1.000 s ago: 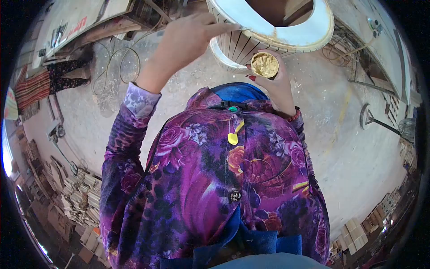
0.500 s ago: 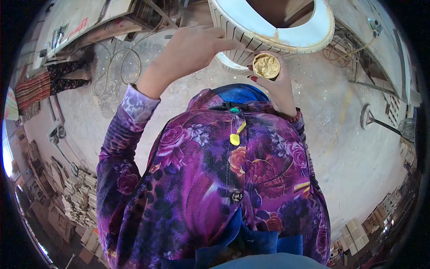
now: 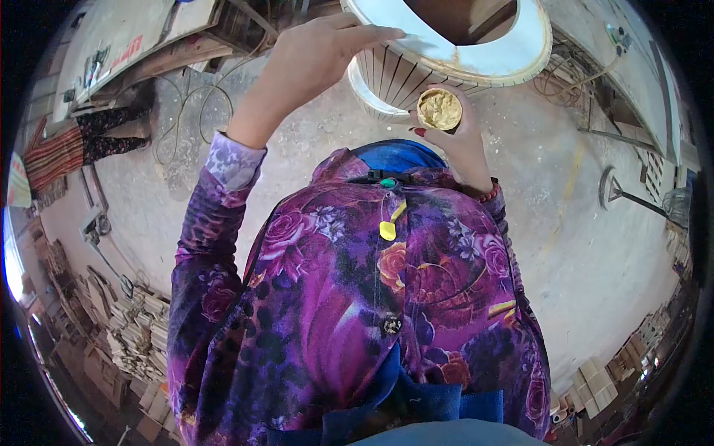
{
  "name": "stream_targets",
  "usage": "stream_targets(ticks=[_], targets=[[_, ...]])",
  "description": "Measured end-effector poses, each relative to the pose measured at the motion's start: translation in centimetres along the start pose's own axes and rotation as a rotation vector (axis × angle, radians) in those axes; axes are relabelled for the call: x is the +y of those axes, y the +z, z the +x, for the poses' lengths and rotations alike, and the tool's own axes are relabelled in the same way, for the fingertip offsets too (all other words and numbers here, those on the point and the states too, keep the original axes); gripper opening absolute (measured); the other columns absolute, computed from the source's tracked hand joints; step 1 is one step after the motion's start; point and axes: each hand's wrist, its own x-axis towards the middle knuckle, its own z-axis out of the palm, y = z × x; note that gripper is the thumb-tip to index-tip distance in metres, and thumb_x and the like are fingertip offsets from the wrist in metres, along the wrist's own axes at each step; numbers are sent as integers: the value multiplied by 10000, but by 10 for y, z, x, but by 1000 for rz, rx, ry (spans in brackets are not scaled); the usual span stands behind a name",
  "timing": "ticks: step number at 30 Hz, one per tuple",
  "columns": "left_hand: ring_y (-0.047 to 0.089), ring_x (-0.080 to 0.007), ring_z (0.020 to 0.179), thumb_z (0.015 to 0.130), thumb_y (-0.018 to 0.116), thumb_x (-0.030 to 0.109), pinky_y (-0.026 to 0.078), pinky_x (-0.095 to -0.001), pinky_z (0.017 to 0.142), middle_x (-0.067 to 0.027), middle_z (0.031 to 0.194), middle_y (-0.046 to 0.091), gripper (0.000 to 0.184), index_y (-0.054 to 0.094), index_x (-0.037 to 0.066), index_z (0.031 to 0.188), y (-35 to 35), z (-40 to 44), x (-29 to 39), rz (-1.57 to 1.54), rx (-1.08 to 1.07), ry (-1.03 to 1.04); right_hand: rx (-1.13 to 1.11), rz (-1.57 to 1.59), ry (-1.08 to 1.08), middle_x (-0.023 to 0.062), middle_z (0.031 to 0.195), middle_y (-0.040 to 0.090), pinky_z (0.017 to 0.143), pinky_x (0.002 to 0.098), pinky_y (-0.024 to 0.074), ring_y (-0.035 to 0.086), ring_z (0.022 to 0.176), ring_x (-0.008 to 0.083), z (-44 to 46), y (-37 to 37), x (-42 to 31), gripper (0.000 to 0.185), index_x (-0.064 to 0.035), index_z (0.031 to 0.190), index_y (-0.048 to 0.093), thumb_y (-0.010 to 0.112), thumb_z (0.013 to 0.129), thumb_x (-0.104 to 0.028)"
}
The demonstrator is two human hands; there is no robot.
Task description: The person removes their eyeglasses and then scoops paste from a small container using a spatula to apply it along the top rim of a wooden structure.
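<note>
My left hand (image 3: 316, 63) reaches over the near left rim of a large rounded piece (image 3: 513, 63), which has a white top face, an oval opening and dark-lined slatted sides. Its fingers are pinched together, index finger extended along the white face; a thin greyish shape shows faintly past the fingertip, too blurred to name. Just below the rim, my right hand (image 3: 465, 141) is wrapped round a small round container (image 3: 439, 109) filled with tan-yellow paste. The container's open top faces up towards me.
A worktable (image 3: 111, 56) stands at the upper left, with a person in a striped top (image 3: 56, 156) near it. Coiled hose (image 3: 178, 123) lies on the floor. Wood pieces (image 3: 137, 327) are piled at lower left. A long-handled tool (image 3: 639, 199) is at right.
My left hand first moved down beside the slatted side, then back up onto the white top face. My right hand and the container have barely moved.
</note>
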Motion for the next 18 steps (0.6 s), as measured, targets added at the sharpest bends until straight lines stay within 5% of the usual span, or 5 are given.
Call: stream_targets(ticks=[3, 5, 7, 10, 18], targets=[[679, -303, 841, 911, 556, 82, 546, -416, 702, -60, 958, 695, 440, 703, 312, 1256, 3, -4, 7, 90, 5, -52, -11, 6, 21, 57, 1188, 598, 989, 307, 487, 584, 1111, 150, -2, -3, -3, 604, -32, 1283, 541, 738, 720, 60], [677, -315, 854, 929, 559, 97, 551, -417, 721, -83, 994, 710, 436, 686, 311, 1286, -16, -9, 8, 4, -269, 101, -6, 24, 21, 59, 1191, 595, 988, 311, 495, 584, 1106, 149, -5, -3, 0, 609, -32, 1289, 536, 744, 725, 61], [690, -243, 829, 979, 564, 154, 548, -368, 704, -77, 948, 716, 349, 687, 228, 1297, -17, -11, -15, -183, -204, 98, 33, 76, -6, 75, 1200, 595, 966, 318, 532, 593, 1122, 167, -10, -6, 2, 634, -34, 1321, 505, 746, 743, 65], [534, -44, 774, 1040, 580, 295, 410, -181, 652, 62, 890, 609, 347, 685, 61, 1273, -18, 5, -47, -884, 181, -442, 181, 100, -131, 107, 1249, 574, 929, 329, 569, 604, 1159, 211, -29, -20, -7, 643, -12, 1351, 458, 733, 776, 67], [612, -115, 926, 1003, 618, 393, 483, -283, 834, -30, 1013, 712, 438, 696, 10, 1202, 28, 79, -161, -790, 479, -567, 926, 22, -523, 107, 1276, 536, 992, 312, 481, 567, 1134, 181, 46, -68, -29, 644, -16, 1406, 369, 714, 867, 51]])
